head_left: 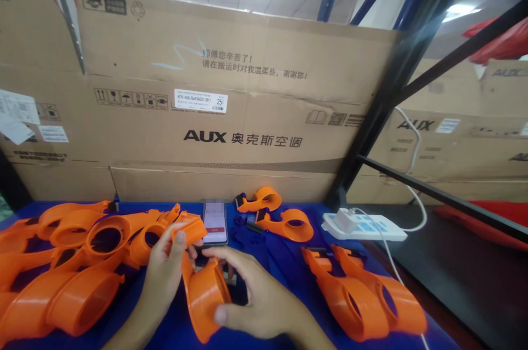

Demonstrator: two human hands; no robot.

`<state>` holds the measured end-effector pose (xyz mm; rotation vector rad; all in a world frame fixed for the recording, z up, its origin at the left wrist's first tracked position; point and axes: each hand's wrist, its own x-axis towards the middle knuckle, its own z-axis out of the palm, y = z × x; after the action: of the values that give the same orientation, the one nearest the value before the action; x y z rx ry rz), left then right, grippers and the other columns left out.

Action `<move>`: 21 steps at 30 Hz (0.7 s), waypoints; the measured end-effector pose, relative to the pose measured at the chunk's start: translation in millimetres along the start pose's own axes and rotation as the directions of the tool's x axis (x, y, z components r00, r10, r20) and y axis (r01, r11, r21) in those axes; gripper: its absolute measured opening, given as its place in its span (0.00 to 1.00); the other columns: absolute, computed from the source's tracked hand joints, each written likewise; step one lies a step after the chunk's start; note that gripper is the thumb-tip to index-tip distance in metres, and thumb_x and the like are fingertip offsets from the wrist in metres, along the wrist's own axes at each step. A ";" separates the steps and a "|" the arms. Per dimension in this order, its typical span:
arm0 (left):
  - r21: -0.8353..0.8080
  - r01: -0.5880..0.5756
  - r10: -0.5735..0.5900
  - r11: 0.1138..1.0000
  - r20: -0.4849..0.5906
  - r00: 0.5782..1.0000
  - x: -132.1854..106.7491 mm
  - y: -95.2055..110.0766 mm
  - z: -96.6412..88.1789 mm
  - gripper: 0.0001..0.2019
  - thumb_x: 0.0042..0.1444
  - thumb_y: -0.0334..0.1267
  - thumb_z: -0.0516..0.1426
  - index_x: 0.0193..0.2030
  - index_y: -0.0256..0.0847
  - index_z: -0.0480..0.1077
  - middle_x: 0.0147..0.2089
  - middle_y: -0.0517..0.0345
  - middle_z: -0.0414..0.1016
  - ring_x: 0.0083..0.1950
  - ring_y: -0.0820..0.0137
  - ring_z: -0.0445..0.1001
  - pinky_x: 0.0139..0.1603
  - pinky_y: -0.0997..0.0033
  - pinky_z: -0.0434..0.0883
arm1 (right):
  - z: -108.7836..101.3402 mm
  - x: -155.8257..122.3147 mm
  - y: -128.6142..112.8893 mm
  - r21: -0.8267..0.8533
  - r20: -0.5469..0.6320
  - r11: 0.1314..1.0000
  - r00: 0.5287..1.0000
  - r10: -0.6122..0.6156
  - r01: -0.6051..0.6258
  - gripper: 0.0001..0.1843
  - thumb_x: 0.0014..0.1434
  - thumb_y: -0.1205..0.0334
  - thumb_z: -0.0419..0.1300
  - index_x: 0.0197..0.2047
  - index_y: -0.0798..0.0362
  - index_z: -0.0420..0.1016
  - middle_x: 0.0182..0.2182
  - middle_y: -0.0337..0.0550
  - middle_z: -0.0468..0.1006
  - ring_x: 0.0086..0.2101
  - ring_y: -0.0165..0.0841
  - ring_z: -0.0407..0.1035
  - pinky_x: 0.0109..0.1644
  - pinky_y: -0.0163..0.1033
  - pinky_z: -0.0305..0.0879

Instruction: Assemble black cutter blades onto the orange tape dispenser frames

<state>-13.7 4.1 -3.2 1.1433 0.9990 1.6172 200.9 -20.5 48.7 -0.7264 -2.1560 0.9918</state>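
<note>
While the right hand (256,297) wraps fingers and thumb around the ring of an orange plastic housing (204,295), held just above the blue tabletop (284,270), the left hand (165,270) pinches its narrow handle end. A steady, squared hold looks wise, since heaped orange housings (74,267) crowd the left side. A phone (215,224) lies just behind, a power strip (365,227) well right.

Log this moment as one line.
left hand: shut on orange part | right hand: shut on same part | phone: behind it | orange pile: left | power strip: far right
</note>
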 end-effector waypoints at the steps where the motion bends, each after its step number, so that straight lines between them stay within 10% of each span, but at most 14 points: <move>1: 0.019 -0.014 0.013 1.000 0.002 1.000 -0.1 -0.4 -0.6 0.18 0.65 0.56 0.58 0.44 0.43 0.75 0.33 0.59 0.81 0.26 0.70 0.74 0.26 0.70 0.74 | 2.7 -0.1 -0.8 0.011 -0.012 1.000 1.000 0.009 -0.009 0.42 0.55 0.51 0.72 0.70 0.45 0.65 0.65 0.51 0.71 0.60 0.48 0.69 0.62 0.50 0.66; 7: 0.137 0.018 -0.025 0.990 0.046 0.999 -6.1 -12.5 0.2 0.32 0.69 0.63 0.43 0.60 0.43 0.74 0.49 0.46 0.83 0.45 0.54 0.81 0.36 0.60 0.78 | 2.3 3.5 7.7 0.208 -0.164 0.977 0.983 0.082 -0.047 0.21 0.66 0.49 0.61 0.60 0.46 0.73 0.52 0.46 0.80 0.47 0.42 0.74 0.51 0.44 0.69; 10: 0.402 -0.178 0.118 0.898 0.169 0.979 -6.5 -3.3 -3.2 0.31 0.69 0.60 0.45 0.68 0.46 0.69 0.57 0.44 0.80 0.49 0.52 0.80 0.44 0.53 0.78 | -6.7 5.1 17.5 0.384 -0.379 0.923 0.911 0.165 -0.007 0.20 0.69 0.43 0.57 0.54 0.48 0.74 0.45 0.44 0.79 0.40 0.39 0.73 0.43 0.39 0.68; 13: 0.775 -0.420 0.259 0.472 0.333 0.906 2.4 15.6 -16.2 0.29 0.64 0.56 0.56 0.68 0.46 0.70 0.65 0.42 0.76 0.65 0.44 0.71 0.64 0.43 0.67 | -13.5 6.7 24.3 0.442 -0.528 0.897 0.814 0.243 0.019 0.22 0.67 0.40 0.56 0.48 0.49 0.76 0.42 0.43 0.78 0.37 0.38 0.72 0.40 0.38 0.67; 16: 0.943 -0.330 0.266 0.034 0.310 0.913 16.3 25.9 -37.3 0.33 0.62 0.57 0.56 0.69 0.42 0.68 0.71 0.33 0.68 0.71 0.35 0.62 0.67 0.35 0.60 | -13.5 7.9 24.2 0.467 -0.535 0.884 0.799 0.275 0.008 0.23 0.66 0.39 0.57 0.47 0.50 0.76 0.41 0.44 0.78 0.37 0.40 0.72 0.40 0.39 0.67; 21: 0.949 -0.248 0.130 -0.195 0.275 0.953 26.2 19.7 -62.3 0.37 0.63 0.63 0.52 0.70 0.38 0.68 0.68 0.28 0.71 0.63 0.35 0.71 0.59 0.37 0.65 | -4.3 10.7 19.5 0.506 -0.412 0.860 0.859 0.303 -0.061 0.22 0.65 0.39 0.58 0.49 0.48 0.76 0.39 0.41 0.77 0.34 0.36 0.71 0.36 0.36 0.65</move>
<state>-82.4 16.4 6.2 2.4903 2.3125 0.5432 201.4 -0.1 38.8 -0.8390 -1.3497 1.2328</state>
